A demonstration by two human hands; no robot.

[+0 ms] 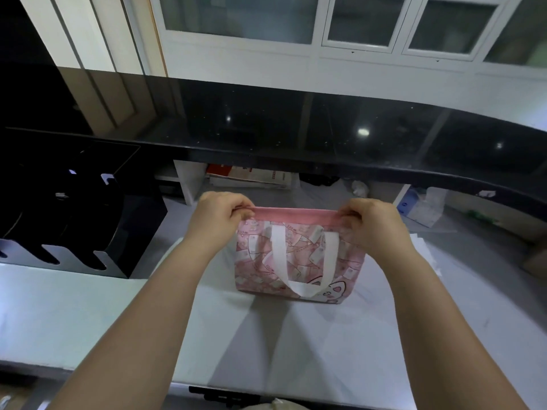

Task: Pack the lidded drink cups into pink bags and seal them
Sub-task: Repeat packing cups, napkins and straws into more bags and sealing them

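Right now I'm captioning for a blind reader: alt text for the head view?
A left hand and right hand pinch the top corners of a pink printed fabric bag with white strap handles, on a white table below a black counter.

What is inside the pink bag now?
Nothing inside shows. The left hand and right hand pinch the top band of the pink bag closed, so any contents are hidden.
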